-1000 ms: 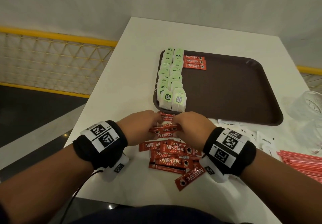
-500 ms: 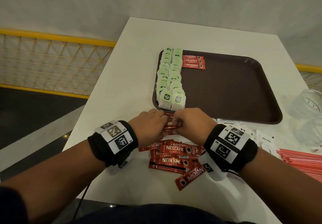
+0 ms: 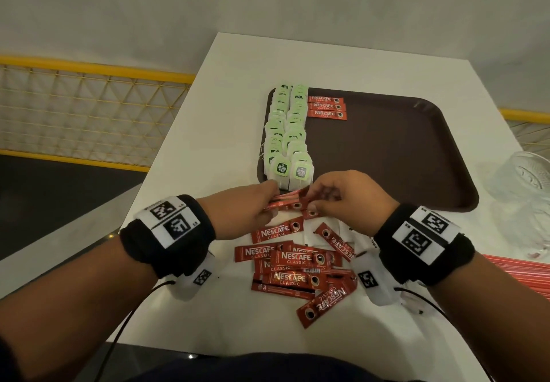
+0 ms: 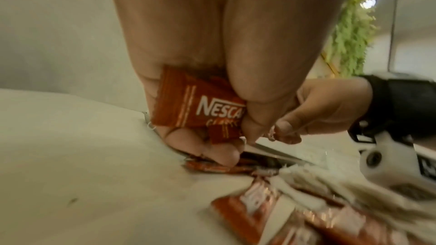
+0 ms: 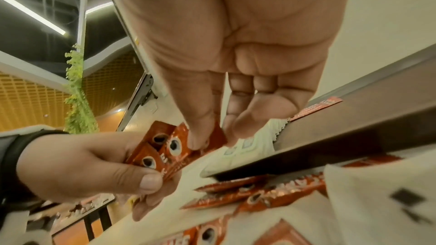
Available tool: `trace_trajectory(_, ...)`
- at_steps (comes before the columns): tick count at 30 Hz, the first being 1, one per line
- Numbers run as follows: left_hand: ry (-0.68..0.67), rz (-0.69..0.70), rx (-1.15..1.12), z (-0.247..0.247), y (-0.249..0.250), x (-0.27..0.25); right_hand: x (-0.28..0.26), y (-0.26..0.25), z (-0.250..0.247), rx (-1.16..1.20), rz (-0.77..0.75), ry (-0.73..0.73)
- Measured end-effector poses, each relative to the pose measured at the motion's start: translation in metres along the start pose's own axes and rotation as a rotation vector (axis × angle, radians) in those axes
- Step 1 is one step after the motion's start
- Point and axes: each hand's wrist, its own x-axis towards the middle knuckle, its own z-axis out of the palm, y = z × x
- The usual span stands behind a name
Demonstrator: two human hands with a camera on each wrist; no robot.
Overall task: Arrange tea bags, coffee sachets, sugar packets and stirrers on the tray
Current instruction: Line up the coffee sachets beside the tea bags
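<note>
Brown tray (image 3: 416, 143): two rows of tea bags (image 3: 287, 134) along its left edge, three coffee sachets (image 3: 326, 107) beside them; left hand (image 3: 238, 212) and right hand (image 3: 351, 200) fingers pinch a sachet bundle (image 3: 290, 201), three visible, just before its near rim; loose sachets (image 3: 297, 265) on surface nearer.

dim warm light | wrist views blurred, perhaps by motion | edges bowed

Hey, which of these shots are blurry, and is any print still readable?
Head view: sharp, Nescafe lettering on the loose coffee sachets reads clearly. Left wrist view: held sachets legible, foreground sachets smeared by motion blur. Right wrist view: held ends fairly crisp, white packets at bottom right blurred.
</note>
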Motion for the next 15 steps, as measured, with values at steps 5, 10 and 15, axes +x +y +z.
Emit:
trace_trajectory(5, 0.075, 0.071, -0.199, -0.025, 0.003, 0.005, 0.002, 0.005, -0.018, 0.253, -0.015, 0.099)
trace_trajectory(10, 0.240, 0.006, -0.489, -0.048, -0.005, 0.017, 0.007, 0.015, -0.045, 0.406, 0.052, 0.140)
trace_trajectory(15, 0.344, -0.038, -0.802, -0.053, 0.004, 0.041, 0.020, 0.017, -0.056, 0.463, 0.093, 0.168)
